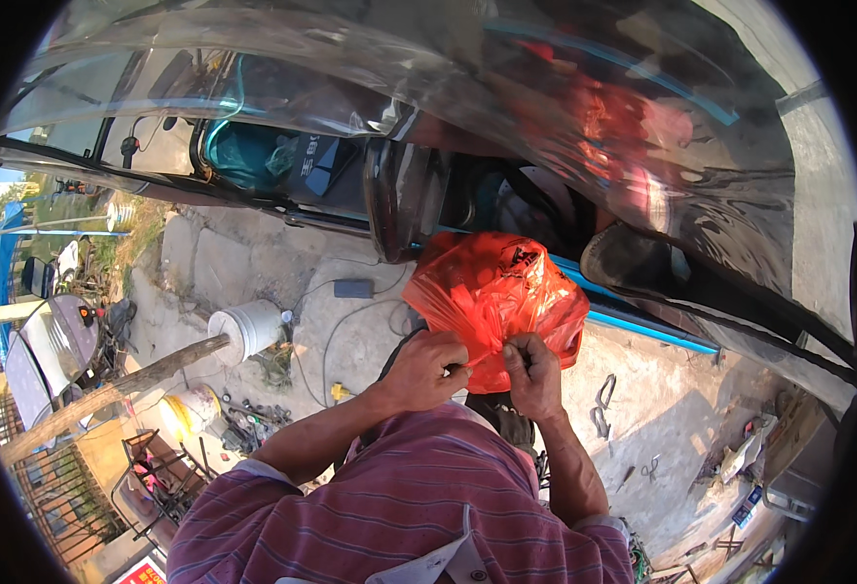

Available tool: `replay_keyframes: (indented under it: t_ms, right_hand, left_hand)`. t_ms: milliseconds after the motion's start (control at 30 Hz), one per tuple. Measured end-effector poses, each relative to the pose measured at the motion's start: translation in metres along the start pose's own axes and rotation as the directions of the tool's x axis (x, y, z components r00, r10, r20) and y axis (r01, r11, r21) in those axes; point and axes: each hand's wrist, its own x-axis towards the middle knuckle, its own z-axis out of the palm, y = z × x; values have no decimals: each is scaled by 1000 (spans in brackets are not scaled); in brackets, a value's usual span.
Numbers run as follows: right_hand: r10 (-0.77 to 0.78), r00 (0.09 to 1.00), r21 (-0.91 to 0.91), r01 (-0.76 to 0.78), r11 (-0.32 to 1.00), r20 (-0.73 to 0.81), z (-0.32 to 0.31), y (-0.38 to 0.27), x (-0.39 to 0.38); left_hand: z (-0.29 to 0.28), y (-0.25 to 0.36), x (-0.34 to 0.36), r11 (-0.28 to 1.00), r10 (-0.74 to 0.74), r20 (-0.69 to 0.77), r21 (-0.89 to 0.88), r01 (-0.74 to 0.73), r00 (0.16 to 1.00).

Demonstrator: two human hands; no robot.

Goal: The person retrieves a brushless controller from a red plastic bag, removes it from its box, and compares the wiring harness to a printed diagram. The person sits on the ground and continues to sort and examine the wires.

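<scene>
A red plastic bag [496, 297], bulky and crinkled, rests in front of my body against the blue-edged side of a vehicle [389, 200] that has a clear plastic cover [292, 49]. My left hand [428, 375] has its fingers curled at the bag's near left part. My right hand [528, 380] pinches the gathered plastic on the right of it, thumb upward. What the bag holds is hidden.
A white bucket [243, 329] and a wooden pole [127, 394] stand at the left, near a yellow bucket [195, 414] and a metal chair frame. A small grey box [353, 288] with cables lies on the concrete ground [200, 258]. Assorted clutter sits at lower right.
</scene>
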Motion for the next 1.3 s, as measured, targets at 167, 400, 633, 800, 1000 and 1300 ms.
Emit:
replay_keyframes:
  t_ms: [167,400,633,800,1000,1300]
  right_hand:
    - [87,976,363,-8,932,-200,-13,18,8]
    - [116,992,506,-72,859,-55,-25,24,-3]
    - [57,998,476,-70,877,42,-27,14,-4]
    - [11,991,455,-72,888,135,-32,5,-4]
    - [-4,973,343,-78,936,230,-47,1,0]
    - [6,1000,614,-16,790,18,-69,13,6]
  left_hand:
    - [-14,-6,-19,991,-121,-37,-69,119,992]
    - [-6,-9,-46,964,-266,-117,-61,260,957]
    - [7,14,4,966,44,-334,253,44,942]
    - [17,4,34,971,144,-240,221,-90,960]
    - [0,-10,36,993,86,-298,99,-59,951]
    - [-25,-21,32,999,22,-389,-36,-39,921]
